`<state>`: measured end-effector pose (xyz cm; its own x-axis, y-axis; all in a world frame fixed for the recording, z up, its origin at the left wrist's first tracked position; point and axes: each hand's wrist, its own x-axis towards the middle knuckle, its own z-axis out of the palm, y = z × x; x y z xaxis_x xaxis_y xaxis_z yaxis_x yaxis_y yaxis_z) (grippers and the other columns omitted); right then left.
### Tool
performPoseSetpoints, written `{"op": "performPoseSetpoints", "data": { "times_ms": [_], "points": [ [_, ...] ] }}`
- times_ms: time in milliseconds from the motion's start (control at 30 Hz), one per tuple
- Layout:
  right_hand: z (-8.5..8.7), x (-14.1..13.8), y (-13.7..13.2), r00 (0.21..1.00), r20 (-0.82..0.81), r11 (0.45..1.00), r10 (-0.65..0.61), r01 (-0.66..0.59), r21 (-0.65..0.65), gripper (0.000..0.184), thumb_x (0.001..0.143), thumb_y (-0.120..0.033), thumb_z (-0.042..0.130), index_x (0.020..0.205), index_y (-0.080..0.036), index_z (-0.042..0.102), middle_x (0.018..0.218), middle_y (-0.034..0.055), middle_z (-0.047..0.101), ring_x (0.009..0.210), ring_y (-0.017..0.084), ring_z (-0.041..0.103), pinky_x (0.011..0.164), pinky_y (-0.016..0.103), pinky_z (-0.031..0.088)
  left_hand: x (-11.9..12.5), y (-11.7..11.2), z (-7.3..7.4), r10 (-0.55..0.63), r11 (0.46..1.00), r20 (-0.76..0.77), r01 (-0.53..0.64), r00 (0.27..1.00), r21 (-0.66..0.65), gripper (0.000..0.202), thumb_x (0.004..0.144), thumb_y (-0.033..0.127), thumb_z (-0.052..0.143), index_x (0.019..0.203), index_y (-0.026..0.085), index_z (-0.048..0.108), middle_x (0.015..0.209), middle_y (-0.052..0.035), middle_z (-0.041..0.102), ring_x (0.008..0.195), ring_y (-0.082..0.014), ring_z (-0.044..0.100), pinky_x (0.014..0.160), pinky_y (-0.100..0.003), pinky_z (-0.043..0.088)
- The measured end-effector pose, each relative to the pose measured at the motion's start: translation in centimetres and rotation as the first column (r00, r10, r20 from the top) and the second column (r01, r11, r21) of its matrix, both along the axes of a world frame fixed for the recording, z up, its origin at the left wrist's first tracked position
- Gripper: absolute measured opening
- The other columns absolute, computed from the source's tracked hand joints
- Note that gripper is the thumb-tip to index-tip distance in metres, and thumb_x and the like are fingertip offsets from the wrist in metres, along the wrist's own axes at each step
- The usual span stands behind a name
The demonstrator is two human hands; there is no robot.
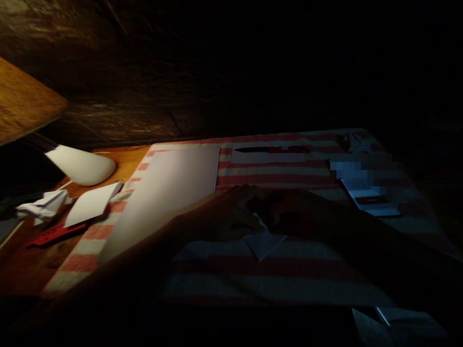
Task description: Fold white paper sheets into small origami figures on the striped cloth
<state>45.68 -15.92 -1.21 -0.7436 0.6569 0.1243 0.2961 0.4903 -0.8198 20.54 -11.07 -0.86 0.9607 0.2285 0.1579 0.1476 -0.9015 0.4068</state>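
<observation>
The scene is very dark. My left hand and my right hand meet over a small folded white paper lying on a red-and-white striped cloth. Both hands have their fingers pressed down or pinched on the paper's upper part; only its lower pointed corner shows. A large white sheet lies just left of my left hand.
On the wooden table at left are a white lamp-like object, a crumpled white paper, a white card and a red strip. A dark knife-like tool on white paper lies at the back. A booklet lies right.
</observation>
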Motion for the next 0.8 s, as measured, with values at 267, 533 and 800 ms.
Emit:
{"op": "performPoseSetpoints", "data": {
  "times_ms": [267, 533, 800],
  "points": [
    [-0.2, 0.2, 0.3, 0.999, -0.005, 0.992, 0.045, -0.045, -0.117, 0.017, 0.083, -0.002, 0.061, 0.090, -0.017, 0.064, 0.108, 0.0050, 0.064, 0.094, 0.015, 0.063, 0.083, 0.029, 0.052, 0.0, 0.1, 0.1, 0.003, 1.000, 0.020, -0.003, 1.000, -0.024, 0.013, 0.091, 0.029, 0.071, 0.102, 0.030, 0.079, 0.124, -0.0089, 0.055, 0.118, -0.0248, 0.055, 0.101, -0.042, 0.046],
    [-0.5, 0.5, 0.3, 0.999, 0.004, 0.986, -0.053, 0.053, -0.159, 0.026, 0.080, -0.011, 0.069, 0.105, -0.018, 0.063, 0.105, 0.0045, 0.067, 0.086, 0.016, 0.064, 0.073, 0.027, 0.052, 0.2, 0.0, 0.3, 0.035, 0.998, -0.024, -0.036, 0.999, -0.048, 0.015, 0.089, 0.027, 0.073, 0.102, 0.032, 0.080, 0.110, -0.0061, 0.051, 0.106, -0.0220, 0.053, 0.093, -0.037, 0.044],
    [0.3, -1.9, -0.5, 0.987, -0.034, 0.979, -0.156, 0.150, -0.134, 0.037, 0.088, -0.014, 0.060, 0.123, -0.026, 0.064, 0.112, 0.0028, 0.073, 0.096, 0.019, 0.070, 0.083, 0.030, 0.053, 0.1, 0.2, 0.3, 0.019, 1.000, -0.015, -0.020, 1.000, -0.020, 0.011, 0.090, 0.027, 0.072, 0.097, 0.030, 0.080, 0.101, -0.0045, 0.049, 0.095, -0.0201, 0.050, 0.086, -0.035, 0.042]
  ]
}}
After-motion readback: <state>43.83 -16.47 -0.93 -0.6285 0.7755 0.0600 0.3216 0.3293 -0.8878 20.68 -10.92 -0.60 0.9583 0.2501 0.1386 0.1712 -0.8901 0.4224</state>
